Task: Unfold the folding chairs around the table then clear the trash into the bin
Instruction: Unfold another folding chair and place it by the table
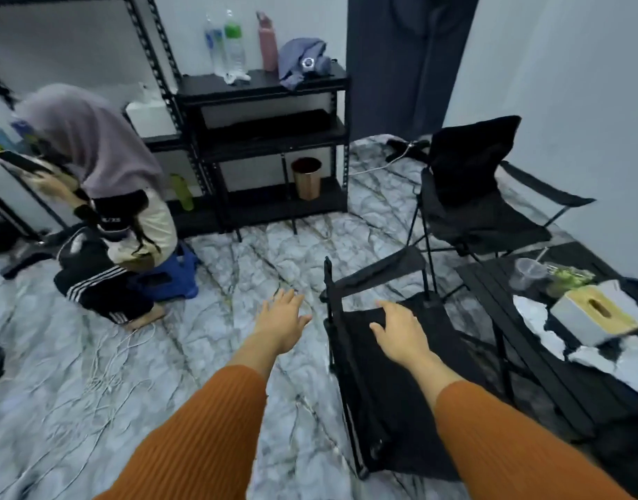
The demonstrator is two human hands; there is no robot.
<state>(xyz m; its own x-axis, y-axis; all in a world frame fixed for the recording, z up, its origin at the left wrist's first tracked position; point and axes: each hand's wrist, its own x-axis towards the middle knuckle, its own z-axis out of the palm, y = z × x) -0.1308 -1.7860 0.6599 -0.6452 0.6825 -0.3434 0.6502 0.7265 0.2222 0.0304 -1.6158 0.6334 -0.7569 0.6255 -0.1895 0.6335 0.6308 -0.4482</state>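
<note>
A black folding chair (379, 384) stands right below me, opened out, its armrest toward the far side. My right hand (400, 332) hovers over its seat fabric, fingers spread, holding nothing. My left hand (281, 319) is open above the floor just left of the chair frame. A second black chair (469, 196) stands unfolded at the far right by the wall. The low black table (491, 283) at the right carries crumpled white paper (537, 319), a clear plastic cup (528, 274), a food wrapper with greens (566, 279) and a tissue box (595, 312). A copper bin (306, 176) sits on the bottom shelf.
A person (104, 196) crouches on a blue stool (169, 274) at the left by black metal shelving (263, 88) holding bottles and cloth. White cables (108, 362) trail over the marble-pattern floor. A dark curtain (404, 59) hangs at the back.
</note>
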